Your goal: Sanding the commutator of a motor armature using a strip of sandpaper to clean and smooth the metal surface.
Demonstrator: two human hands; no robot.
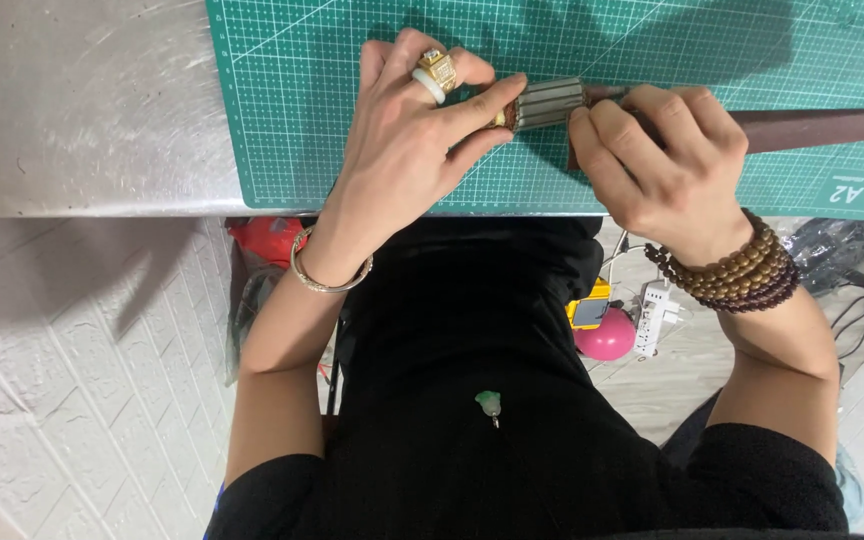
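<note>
A: Grip first. Left hand (407, 130) closed round the near end of a ribbed grey metal cylinder (549, 103), thumb and forefinger pinching it. Right hand (657, 150) closed over the far end, where the cylinder meets a long dark brown bar (822, 128). Both grips narrow, holding.

B: Where does the cylinder sit?

A: Between the 2 hands, just above the green cutting mat (292, 110), near the mat's front edge. Cannot tell whether it touches the mat. The bar runs off to the right across the mat.

B: What's under the mat?

A: A steel counter (82, 110), scuffed, bare on the left side.

B: Anything on the hands?

A: Left hand: 2 rings, 1 gold (439, 68) and 1 pale (428, 86), plus a thin metal bangle (324, 278) at the wrist. Right wrist: stacked brown bead bracelets (742, 268).

B: And lower down?

A: Black top (452, 350) with a small green pendant (489, 403) hanging on it. Floor past the counter edge: pink round object (607, 338), yellow device (589, 305), white power strip (657, 308) with cables, something red (270, 238) at left.
</note>
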